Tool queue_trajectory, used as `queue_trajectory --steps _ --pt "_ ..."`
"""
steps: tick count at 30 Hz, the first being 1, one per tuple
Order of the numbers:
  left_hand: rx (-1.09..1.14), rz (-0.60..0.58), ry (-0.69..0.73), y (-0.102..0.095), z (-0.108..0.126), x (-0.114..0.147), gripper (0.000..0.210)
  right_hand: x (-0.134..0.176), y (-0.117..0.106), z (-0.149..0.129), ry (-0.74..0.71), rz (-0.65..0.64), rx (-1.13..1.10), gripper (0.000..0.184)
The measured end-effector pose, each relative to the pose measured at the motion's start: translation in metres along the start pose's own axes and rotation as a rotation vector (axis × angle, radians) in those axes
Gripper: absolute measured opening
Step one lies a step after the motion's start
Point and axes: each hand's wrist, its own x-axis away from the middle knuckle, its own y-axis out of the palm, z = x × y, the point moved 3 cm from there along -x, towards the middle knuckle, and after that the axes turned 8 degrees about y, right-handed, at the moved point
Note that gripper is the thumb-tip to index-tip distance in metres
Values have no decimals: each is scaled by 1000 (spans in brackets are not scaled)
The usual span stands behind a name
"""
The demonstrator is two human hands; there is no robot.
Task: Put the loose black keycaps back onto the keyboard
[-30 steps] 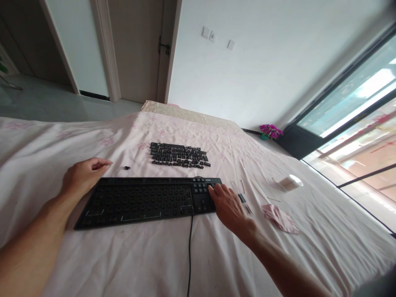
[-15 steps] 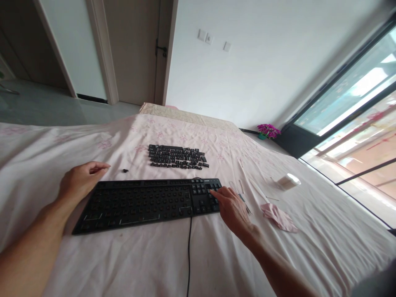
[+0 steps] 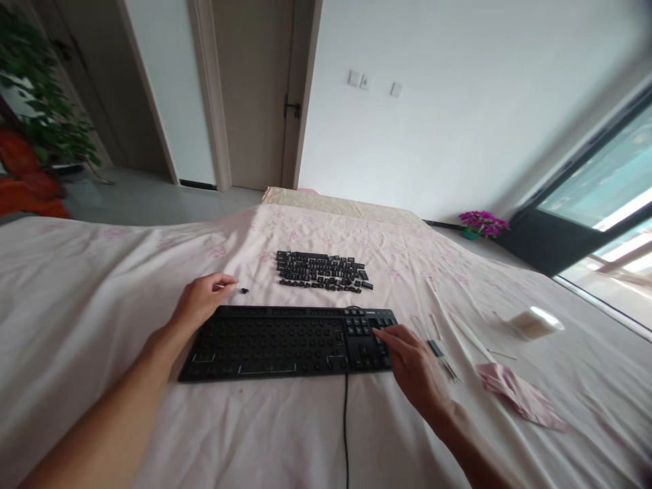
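Observation:
A black keyboard (image 3: 269, 339) lies on the pink-white bedsheet, most of its left side stripped of keycaps and the number pad partly bare. At its far left corner is my left hand (image 3: 206, 295), fingertips pinched together. A thin pale streak shows at those fingers, too blurred to name. Just right of them lies a small black piece (image 3: 244, 291). My right hand (image 3: 410, 350) rests its outstretched fingertips on the number pad; the thumb side is partly hidden. Beyond the keyboard, loose keycaps (image 3: 320, 268) lie in rows.
To the right lie a thin tool with a dark handle (image 3: 435, 348), a pink cloth (image 3: 519, 394) and a white round container (image 3: 537, 322). A black cable (image 3: 346, 421) runs toward me from the keyboard. Purple flowers (image 3: 483, 223) stand by the wall.
The view has swung left, so everything appears further right. My left hand has moved closer to the small black piece. My right hand stays at the number pad.

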Motion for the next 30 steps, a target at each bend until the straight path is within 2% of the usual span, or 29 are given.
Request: queue_trajectory --steps 3,6,10,15,17,18,20,22,23,26,30 --pt "55 -77 75 12 8 -2 34 0 8 -7 -62 31 -28 40" --pt "8 -108 130 22 11 -3 34 -2 16 -14 -90 20 -31 40" --pt "-112 -91 113 28 10 -6 25 0 27 -24 -113 -3 -24 41" --pt "-147 -26 59 24 16 -8 13 7 30 -32 -162 56 -50 39" --pt "9 18 58 20 30 -4 10 8 28 -35 -163 79 -106 38" --pt "156 21 50 19 40 -1 10 7 27 -37 -161 83 -158 37" --pt "597 -1 16 19 65 8 25 4 25 -45 -155 69 -303 35" --pt "982 -132 -52 24 92 21 35 -3 24 -56 -133 29 -475 31" --pt "1101 -226 -105 29 105 27 39 -8 24 -62 -117 23 -563 28" --pt "1259 -379 -206 41 130 45 46 -22 25 -78 -16 6 -759 23" --pt "1252 -478 -198 56 141 57 51 -34 29 -88 24 -10 -889 23"
